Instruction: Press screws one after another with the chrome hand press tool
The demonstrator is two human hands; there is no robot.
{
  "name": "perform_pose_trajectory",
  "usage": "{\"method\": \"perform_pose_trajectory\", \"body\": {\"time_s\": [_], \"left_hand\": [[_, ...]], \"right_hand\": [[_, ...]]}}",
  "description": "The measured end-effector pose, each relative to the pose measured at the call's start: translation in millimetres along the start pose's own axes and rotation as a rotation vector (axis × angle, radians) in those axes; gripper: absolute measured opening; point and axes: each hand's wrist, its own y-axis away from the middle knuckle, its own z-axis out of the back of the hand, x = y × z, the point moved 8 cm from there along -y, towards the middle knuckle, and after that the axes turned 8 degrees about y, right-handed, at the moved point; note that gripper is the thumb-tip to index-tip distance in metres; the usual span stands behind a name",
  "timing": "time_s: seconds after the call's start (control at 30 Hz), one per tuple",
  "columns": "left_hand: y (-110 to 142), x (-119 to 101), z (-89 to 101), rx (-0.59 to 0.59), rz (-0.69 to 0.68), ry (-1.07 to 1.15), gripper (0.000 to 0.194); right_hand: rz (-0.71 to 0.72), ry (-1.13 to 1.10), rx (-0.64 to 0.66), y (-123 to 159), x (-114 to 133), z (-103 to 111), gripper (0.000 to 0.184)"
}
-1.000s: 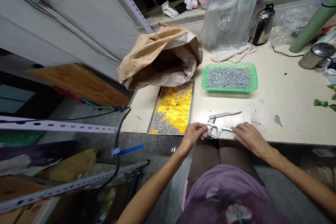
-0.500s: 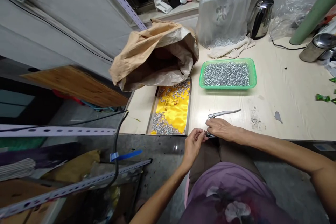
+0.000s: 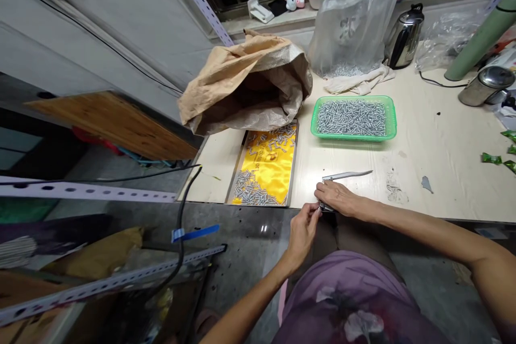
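Observation:
At the table's front edge, my left hand [image 3: 303, 232] pinches something too small to make out between thumb and fingertips. My right hand [image 3: 339, 197] is closed over a metal hand tool with a long thin handle [image 3: 350, 174], which lies on the table and sticks out beyond the knuckles. The tool's near end is mostly hidden under the right fingers, and the left fingertips almost meet it. Left of the hands, a shallow tray lined with yellow satin [image 3: 276, 172] holds many small silver metal pieces [image 3: 252, 191].
Farther back stands a green plastic basket [image 3: 355, 138] full of similar silver pieces. An open brown sack [image 3: 237, 83] overhangs the tray. Behind are a clear plastic bag [image 3: 346, 27], a white cloth [image 3: 360, 81] and a steel kettle [image 3: 405, 37]. Green wrapped sweets [image 3: 492, 158] lie right.
The view has shifted slightly, so the table things appear farther right. My left fingers have turned a little at the tool's near end. My right hand keeps its place on the tool.

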Motion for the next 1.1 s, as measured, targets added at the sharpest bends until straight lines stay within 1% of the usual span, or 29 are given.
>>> {"method": "perform_pose_trajectory", "body": {"time_s": [0.07, 0.13, 0.2, 0.27, 0.33, 0.4, 0.47, 0.5, 0.57, 0.63, 0.7, 0.8, 0.87, 1.0, 1.1], "left_hand": [[4, 0, -0.5, 0.003, -0.019, -0.001, 0.021], [4, 4, 0.6, -0.001, 0.007, 0.052, 0.023], [1, 10, 3.8, -0.022, 0.055, 0.112, 0.027], [-7, 13, 8.2, -0.058, 0.098, 0.158, 0.032], [-18, 14, 10.2, -0.073, 0.158, 0.198, 0.035], [-30, 16, 6.8, -0.031, 0.253, 0.225, 0.033], [-40, 18, 1.3, 0.042, 0.354, 0.211, 0.028], [-44, 18, -0.9, 0.076, 0.392, 0.188, 0.026], [-50, 18, -2.9, 0.123, 0.441, 0.126, 0.023], [-54, 18, -3.7, 0.147, 0.457, 0.083, 0.022], [-57, 17, -4.9, 0.163, 0.455, 0.067, 0.022], [-60, 18, -7.3, 0.182, 0.446, 0.055, 0.024], [-59, 20, -8.2, 0.19, 0.449, 0.035, 0.028], [-56, 24, -7.9, 0.202, 0.46, -0.019, 0.034], [-53, 23, -7.1, 0.207, 0.456, -0.079, 0.033]], "right_hand": [[-0.11, -0.158, -0.099, -5, -13, 6, 0.015], [-0.212, -0.333, -0.253, -4, -31, 17, 0.014], [-0.289, -0.438, -0.414, 3, -48, 34, 0.012], [-0.331, -0.444, -0.532, 14, -63, 56, 0.011], [-0.354, -0.377, -0.619, 25, -76, 80, 0.013], [-0.379, -0.262, -0.688, 34, -93, 103, 0.016], [-0.419, -0.136, -0.715, 39, -113, 118, 0.019], [-0.447, -0.075, -0.704, 41, -124, 121, 0.021], [-0.519, 0.041, -0.638, 43, -144, 120, 0.032], [-0.574, 0.134, -0.569, 49, -152, 113, 0.044], [-0.563, 0.179, -0.54, 57, -142, 105, 0.048], [-0.487, 0.162, -0.543, 72, -109, 91, 0.045], [-0.468, 0.134, -0.547, 84, -87, 80, 0.041], [-0.403, 0.083, -0.516, 99, -53, 51, 0.034], [-0.357, 0.085, -0.462, 105, -38, 27, 0.029]]}}
